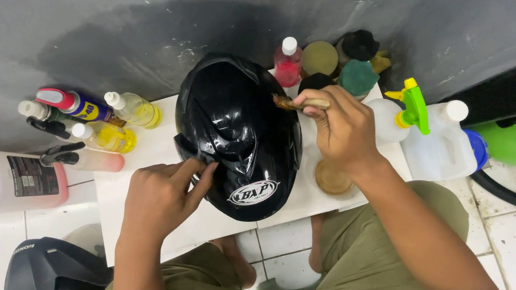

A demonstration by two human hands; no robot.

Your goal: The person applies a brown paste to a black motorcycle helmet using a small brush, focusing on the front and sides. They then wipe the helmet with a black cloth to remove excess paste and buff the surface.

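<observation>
Overhead, left hand (160,197) open, fingers steadying black helmet (238,134), right hand (339,127) gripping small brush (295,103) against its shell

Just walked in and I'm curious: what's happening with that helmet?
A seated person works on a glossy black helmet resting on a small white table. The left hand steadies its side, while the right hand holds a small brush against the shell. Spray bottles and jars crowd the table, and a second dark helmet sits on the floor.

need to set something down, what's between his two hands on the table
The head view shows the glossy black helmet between the left hand and right hand.
</observation>
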